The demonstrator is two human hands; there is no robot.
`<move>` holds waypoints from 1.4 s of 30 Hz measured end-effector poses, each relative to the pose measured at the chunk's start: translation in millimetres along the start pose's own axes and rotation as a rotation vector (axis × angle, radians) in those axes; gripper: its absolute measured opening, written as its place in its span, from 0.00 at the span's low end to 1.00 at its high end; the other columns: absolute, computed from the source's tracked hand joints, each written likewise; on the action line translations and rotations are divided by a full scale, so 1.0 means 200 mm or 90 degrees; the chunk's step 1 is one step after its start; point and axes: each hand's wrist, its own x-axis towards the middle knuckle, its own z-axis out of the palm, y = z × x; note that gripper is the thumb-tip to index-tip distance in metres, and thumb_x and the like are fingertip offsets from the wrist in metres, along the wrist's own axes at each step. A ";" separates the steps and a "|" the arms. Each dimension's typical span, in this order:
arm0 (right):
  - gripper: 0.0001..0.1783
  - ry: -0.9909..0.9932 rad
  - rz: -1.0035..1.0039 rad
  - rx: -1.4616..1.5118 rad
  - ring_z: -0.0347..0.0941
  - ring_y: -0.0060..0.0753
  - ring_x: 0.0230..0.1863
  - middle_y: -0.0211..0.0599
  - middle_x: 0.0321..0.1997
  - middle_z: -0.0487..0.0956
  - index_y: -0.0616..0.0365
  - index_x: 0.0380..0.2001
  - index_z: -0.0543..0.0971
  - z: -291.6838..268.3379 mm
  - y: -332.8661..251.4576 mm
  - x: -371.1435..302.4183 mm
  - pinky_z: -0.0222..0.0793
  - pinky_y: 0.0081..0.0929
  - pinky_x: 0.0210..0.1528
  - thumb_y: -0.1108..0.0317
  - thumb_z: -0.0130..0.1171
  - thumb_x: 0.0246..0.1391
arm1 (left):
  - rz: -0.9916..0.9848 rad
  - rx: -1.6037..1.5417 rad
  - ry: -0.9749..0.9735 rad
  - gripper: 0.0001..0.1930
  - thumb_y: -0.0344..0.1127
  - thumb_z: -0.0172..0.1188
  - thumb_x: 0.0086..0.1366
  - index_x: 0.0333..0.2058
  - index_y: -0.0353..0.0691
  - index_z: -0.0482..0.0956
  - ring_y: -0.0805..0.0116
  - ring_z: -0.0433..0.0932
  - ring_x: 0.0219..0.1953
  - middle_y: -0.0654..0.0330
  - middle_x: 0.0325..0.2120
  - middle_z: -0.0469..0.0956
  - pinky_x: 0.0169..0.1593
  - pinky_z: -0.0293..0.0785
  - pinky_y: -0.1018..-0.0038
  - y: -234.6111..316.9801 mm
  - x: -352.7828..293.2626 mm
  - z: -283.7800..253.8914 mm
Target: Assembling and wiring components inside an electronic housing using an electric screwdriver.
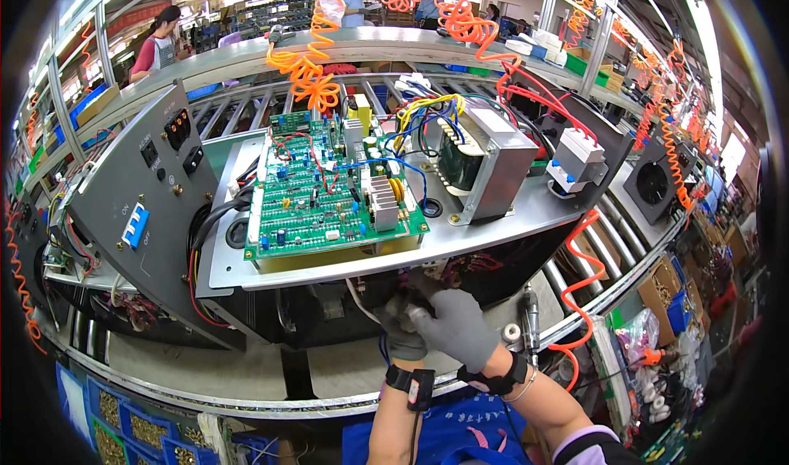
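Note:
Both of my hands wear grey gloves and work close together under the metal shelf (329,269) of a large open electrical unit. My left hand (403,333) is closed, its fingers curled at the lower compartment; anything in them is too dark to make out. Over and beside it lies my right hand (457,327), fingers bent and pressed together near the left fingertips, their grip hidden. A pale cable (362,302) hangs next to the left hand. On the shelf sit a green circuit board (316,190) and a transformer (462,165). The black front panel (136,210) carries a blue breaker switch (136,225).
The unit rests on a roller conveyor (612,235). A pneumatic screwdriver (530,321) stands right of my hands, by a white roll (511,333) and an orange coiled hose (585,301). Blue bins of screws (148,428) line the lower left. Co-workers are farther off.

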 end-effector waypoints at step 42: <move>0.27 0.068 0.021 0.562 0.73 0.28 0.31 0.43 0.30 0.78 0.68 0.47 0.72 0.14 -0.03 -0.03 0.70 0.29 0.37 0.59 0.60 0.49 | 0.083 0.070 0.325 0.13 0.44 0.44 0.69 0.36 0.44 0.73 0.76 0.71 0.26 0.67 0.26 0.73 0.31 0.69 0.79 0.12 0.07 0.08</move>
